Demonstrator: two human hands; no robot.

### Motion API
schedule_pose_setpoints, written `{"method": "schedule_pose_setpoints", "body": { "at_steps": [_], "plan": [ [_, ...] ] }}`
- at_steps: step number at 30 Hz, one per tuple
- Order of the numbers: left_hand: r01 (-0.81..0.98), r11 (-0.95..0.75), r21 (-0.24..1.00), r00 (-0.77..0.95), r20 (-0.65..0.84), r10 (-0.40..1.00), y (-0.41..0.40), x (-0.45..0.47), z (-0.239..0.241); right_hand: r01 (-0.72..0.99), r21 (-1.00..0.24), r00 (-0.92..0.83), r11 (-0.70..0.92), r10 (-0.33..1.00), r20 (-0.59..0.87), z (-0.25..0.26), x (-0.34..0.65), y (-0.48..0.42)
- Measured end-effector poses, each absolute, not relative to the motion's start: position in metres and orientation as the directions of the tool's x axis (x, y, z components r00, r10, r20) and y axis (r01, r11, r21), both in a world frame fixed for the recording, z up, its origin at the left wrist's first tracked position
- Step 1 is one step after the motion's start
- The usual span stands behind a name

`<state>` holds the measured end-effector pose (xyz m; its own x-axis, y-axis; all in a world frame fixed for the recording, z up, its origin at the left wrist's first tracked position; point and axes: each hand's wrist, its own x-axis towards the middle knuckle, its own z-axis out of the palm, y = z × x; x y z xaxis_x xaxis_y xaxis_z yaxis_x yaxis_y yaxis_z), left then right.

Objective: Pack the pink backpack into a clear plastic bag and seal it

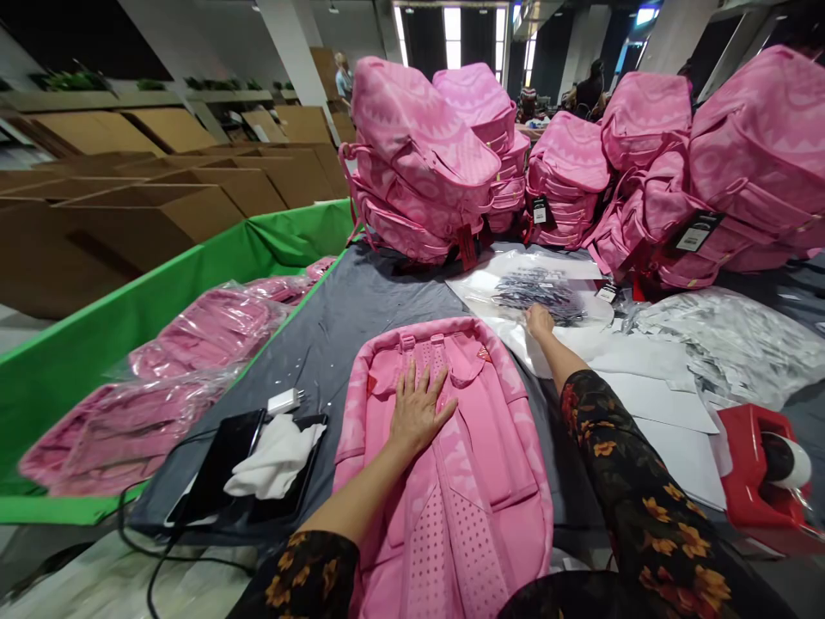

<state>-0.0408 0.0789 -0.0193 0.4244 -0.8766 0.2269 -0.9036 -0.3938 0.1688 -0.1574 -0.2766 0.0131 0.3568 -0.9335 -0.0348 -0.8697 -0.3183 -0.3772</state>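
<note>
Meanwhile, two bare hands work over a pink backpack on a grey table.

Low in the centre of the frame the backpack [451,464] lies strap side up on the table [341,318]; the left hand [418,411] rests flat on its upper part, fingers spread wide, holding nothing. The right hand [539,320] reaches up past the backpack's top right corner to a pile of dark tags [538,292] on clear plastic; whether it grips any cannot be told. Stacked pink backpacks [425,163] fill the upper centre and right. At lower left a white cloth [276,460] lies on a black tablet [219,468]; bagged backpacks [161,378] sit in the green bin [70,361] at left.
</note>
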Motion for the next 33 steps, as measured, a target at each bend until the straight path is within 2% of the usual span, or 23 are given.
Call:
{"method": "schedule_pose_setpoints", "body": {
  "at_steps": [3, 7, 11, 14, 16, 17, 18, 21, 23, 24, 26, 28, 30, 33],
  "plan": [
    [-0.905, -0.386, 0.182, 0.421, 0.237, -0.876, 0.078, -0.041, -0.019, -0.859, -0.375, 0.377, -0.350, -0.926, 0.001, 0.031, -0.166, -0.286],
    [-0.900, -0.386, 0.204, 0.427, 0.227, -0.875, 0.076, -0.041, -0.018, -0.772, -0.383, 0.515, -0.507, -0.852, 0.091, 0.069, -0.172, -0.284],
    [-0.901, -0.370, 0.226, 0.418, 0.227, -0.880, 0.074, -0.040, -0.019, -0.642, -0.396, 0.567, -0.656, -0.754, 0.331, 0.127, -0.168, -0.272],
    [-0.893, -0.366, 0.261, 0.429, 0.251, -0.868, 0.073, -0.040, -0.016, -0.405, -0.460, 0.548, -0.790, -0.613, 0.570, 0.162, -0.168, -0.247],
    [-0.876, -0.362, 0.317, 0.451, 0.277, -0.848, 0.071, -0.042, -0.010, -0.237, -0.479, 0.585, -0.845, -0.518, 0.624, 0.172, -0.171, -0.218],
    [-0.861, -0.338, 0.380, 0.458, 0.290, -0.840, 0.071, -0.044, -0.006, -0.195, -0.483, 0.633, -0.854, -0.485, 0.603, 0.173, -0.173, -0.201],
    [-0.820, -0.289, 0.494, 0.471, 0.295, -0.831, 0.071, -0.047, 0.000, -0.172, -0.485, 0.682, -0.857, -0.459, 0.569, 0.171, -0.176, -0.183],
    [-0.500, -0.063, 0.863, 0.539, 0.254, -0.803, 0.072, -0.063, 0.017, -0.121, -0.469, 0.821, -0.875, -0.354, 0.449, 0.155, -0.188, -0.127],
    [-0.157, 0.070, 0.985, 0.609, 0.152, -0.778, 0.075, -0.078, 0.028, -0.080, -0.408, 0.895, -0.909, -0.246, 0.373, 0.139, -0.199, -0.097],
    [0.015, 0.119, 0.993, 0.640, 0.082, -0.764, 0.078, -0.086, 0.032, -0.065, -0.358, 0.922, -0.932, -0.193, 0.335, 0.131, -0.205, -0.085],
    [0.333, 0.196, 0.922, 0.673, -0.088, -0.734, 0.085, -0.099, 0.039, -0.048, -0.244, 0.954, -0.969, -0.117, 0.277, 0.114, -0.218, -0.065],
    [0.509, 0.211, 0.835, 0.678, -0.238, -0.696, 0.093, -0.110, 0.043, -0.046, -0.181, 0.960, -0.982, -0.094, 0.264, 0.100, -0.231, -0.049],
    [0.558, 0.185, 0.809, 0.678, -0.315, -0.664, 0.098, -0.118, 0.043, -0.078, -0.217, 0.946, -0.973, -0.141, 0.293, 0.087, -0.243, -0.035],
    [0.547, 0.142, 0.825, 0.673, -0.333, -0.660, 0.101, -0.126, 0.039, -0.145, -0.445, 0.904, -0.883, -0.302, 0.303, 0.072, -0.257, -0.023]
  ]
}}
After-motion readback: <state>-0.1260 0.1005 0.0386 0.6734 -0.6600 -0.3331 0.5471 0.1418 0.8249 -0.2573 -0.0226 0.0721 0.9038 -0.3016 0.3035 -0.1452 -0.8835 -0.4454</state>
